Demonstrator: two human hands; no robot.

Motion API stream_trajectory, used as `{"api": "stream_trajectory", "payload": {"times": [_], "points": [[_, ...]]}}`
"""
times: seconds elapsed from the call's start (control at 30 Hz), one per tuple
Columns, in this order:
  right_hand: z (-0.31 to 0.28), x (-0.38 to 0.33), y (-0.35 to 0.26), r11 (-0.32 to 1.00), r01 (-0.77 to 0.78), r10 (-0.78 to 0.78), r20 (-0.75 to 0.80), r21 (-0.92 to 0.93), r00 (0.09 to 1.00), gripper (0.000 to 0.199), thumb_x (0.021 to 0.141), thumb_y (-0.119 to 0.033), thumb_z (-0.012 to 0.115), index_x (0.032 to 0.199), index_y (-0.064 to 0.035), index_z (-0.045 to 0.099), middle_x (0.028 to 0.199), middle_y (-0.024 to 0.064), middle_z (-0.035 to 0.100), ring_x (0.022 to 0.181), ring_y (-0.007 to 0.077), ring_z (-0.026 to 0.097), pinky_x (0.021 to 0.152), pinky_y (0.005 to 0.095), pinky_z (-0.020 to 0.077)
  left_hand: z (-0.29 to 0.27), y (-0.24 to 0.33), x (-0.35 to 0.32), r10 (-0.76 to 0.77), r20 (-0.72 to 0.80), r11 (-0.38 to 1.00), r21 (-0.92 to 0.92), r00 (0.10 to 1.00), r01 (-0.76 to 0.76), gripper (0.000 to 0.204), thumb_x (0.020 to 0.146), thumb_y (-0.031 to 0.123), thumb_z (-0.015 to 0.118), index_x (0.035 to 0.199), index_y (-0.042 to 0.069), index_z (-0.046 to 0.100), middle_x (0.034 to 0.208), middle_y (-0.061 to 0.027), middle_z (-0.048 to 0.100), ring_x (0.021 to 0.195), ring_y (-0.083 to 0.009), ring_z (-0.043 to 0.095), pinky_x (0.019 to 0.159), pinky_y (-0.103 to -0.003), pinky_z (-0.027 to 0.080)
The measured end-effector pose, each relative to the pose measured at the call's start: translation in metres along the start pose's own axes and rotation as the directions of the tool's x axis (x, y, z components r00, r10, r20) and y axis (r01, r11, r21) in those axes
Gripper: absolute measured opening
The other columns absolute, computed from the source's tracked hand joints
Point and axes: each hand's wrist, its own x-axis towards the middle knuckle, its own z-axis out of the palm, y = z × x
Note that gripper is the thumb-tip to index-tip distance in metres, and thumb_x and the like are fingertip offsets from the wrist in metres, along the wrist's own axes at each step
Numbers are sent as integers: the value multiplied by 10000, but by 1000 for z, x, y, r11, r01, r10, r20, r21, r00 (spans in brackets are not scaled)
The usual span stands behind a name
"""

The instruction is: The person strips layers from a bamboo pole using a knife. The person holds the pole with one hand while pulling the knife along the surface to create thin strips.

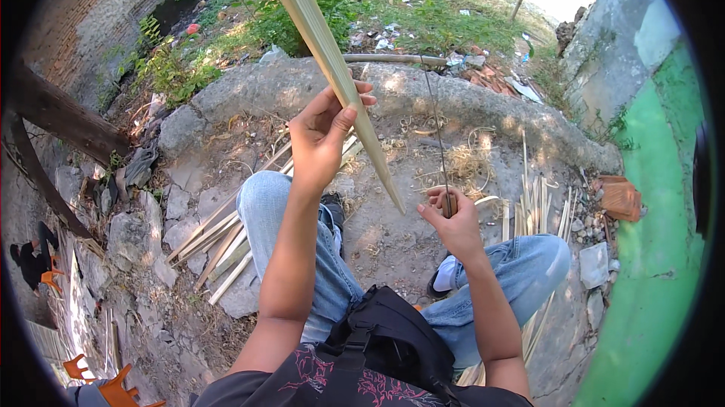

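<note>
My left hand is raised in front of me, its thumb and fingers closed around a long, pale bamboo slat. The slat slants from beyond the upper edge down to a narrow tip near my right hand. That hand grips the wooden handle of a long, thin-bladed knife, whose dark blade points up and away from me. Blade and slat are apart. Split bamboo strips lie in a bundle beside my left knee, and more strips lie past my right knee.
Curled shavings litter the ground ahead, before a low stone kerb. A green wall runs along the right, near a brown block. A dark log leans at left. A black bag rests on my lap. Someone sits far left.
</note>
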Motion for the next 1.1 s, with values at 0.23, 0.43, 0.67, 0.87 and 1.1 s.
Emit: {"api": "stream_trajectory", "payload": {"times": [0.23, 0.43, 0.67, 0.87, 1.1], "points": [[14, 5, 5, 998, -52, 49, 107, 24, 993, 293, 749, -126, 738, 736, -48, 456, 1109, 123, 586, 896, 126, 557, 769, 281, 473, 12, -23, -5, -235, -14, 924, -315, 972, 219, 277, 935, 164, 489, 1142, -18, 508, 910, -116, 619, 771, -175, 614, 689, -288, 502], [28, 9, 11, 969, -48, 19, 122, 242, 992, 319, 749, -199, 754, 734, -28, 485, 1096, 152, 611, 879, 139, 579, 767, 293, 488, 27, -32, -7, -310, 121, 793, -514, 943, 327, 342, 919, 177, 520, 1182, -35, 470, 863, -67, 571, 760, -147, 559, 698, -254, 464], [35, 9, 8, 924, -91, 3, 230, 371, 973, 315, 758, -181, 754, 762, -27, 480, 1025, 140, 618, 895, 118, 584, 763, 254, 502, 32, -42, -10, -301, 234, 654, -655, 925, 379, 402, 905, 156, 536, 1232, -51, 427, 872, -42, 528, 785, -134, 506, 711, -254, 436], [34, 19, 19, 877, -32, -25, 113, 479, 993, 280, 781, -95, 720, 780, -41, 445, 972, 130, 627, 878, 129, 595, 769, 260, 509, 46, -43, -10, -304, 175, 841, -412, 936, 351, 432, 926, 207, 519, 1272, -32, 418, 1005, -50, 548, 890, -130, 528, 786, -259, 432], [-1, 41, 13, 900, 241, -184, -186, 363, 965, 225, 834, -71, 652, 797, -31, 434, 1009, 140, 632, 890, 124, 608, 763, 252, 504, 42, -53, -29, -398, 232, 893, 319, 888, 317, 359, 941, 307, 494, 1036, -21, 608, 928, -70, 633, 860, -119, 580, 740, -254, 448]]}}
